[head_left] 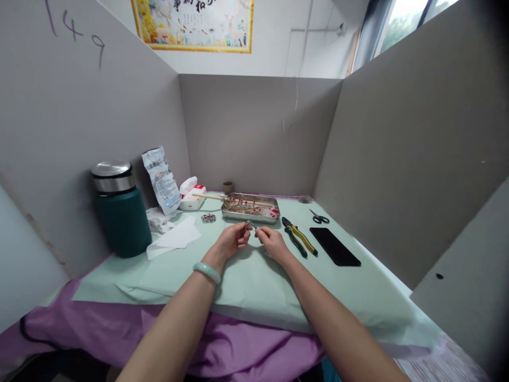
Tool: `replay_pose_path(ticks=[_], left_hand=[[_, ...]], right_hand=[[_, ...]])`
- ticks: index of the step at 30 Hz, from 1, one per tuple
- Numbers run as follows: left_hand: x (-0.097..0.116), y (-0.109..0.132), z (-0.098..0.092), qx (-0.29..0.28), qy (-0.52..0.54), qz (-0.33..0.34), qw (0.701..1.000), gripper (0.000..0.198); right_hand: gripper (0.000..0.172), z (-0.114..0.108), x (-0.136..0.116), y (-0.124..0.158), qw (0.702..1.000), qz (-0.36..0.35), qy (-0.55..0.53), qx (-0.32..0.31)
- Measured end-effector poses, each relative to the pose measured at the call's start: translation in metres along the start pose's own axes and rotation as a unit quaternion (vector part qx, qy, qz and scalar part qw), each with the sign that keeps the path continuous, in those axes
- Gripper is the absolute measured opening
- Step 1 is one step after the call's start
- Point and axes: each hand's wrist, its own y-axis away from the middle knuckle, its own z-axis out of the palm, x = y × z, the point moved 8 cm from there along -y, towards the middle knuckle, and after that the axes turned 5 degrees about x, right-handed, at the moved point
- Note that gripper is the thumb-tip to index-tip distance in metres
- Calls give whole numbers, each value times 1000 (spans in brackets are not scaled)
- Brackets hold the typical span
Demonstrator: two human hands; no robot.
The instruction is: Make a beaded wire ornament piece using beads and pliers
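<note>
My left hand (231,240), with a pale green bangle (207,271) at the wrist, is closed in a pinch. Something small and shiny sits at its fingertips, too small to name. My right hand (272,243) is closed around a thin metal tool (252,225), whose tip points at the left fingertips. Both hands are just in front of a metal tray (250,216) of red and gold beads and small parts. A thin wooden stick (209,196) lies across the tray. Left of the tray is a small pile of red and silver beads (208,218).
Right of my hands lie yellow-green pliers (299,236), small scissors (319,217) and a black phone (334,246). At left stand a green flask (121,217), a foil pouch (162,180), a tissue pack (192,197) and white paper (175,239). Grey partitions (258,132) enclose the table.
</note>
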Motion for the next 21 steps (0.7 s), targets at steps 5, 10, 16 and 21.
replay_pose_path(ticks=[5,10,16,21], left_hand=[[3,2,0,-7,-3,16,1000,18],[7,2,1,-8,-14,44,999,18],[9,1,-4,26,-57,76,995,26],[8,0,-9,60,-89,90,990,32]], right_hand=[[36,0,0,0,1000,8,-1,-2],[35,0,1,1,1000,23,-7,-4],[34,-1,2,1,1000,25,4,1],[34,-1,1,1,999,31,11,3]])
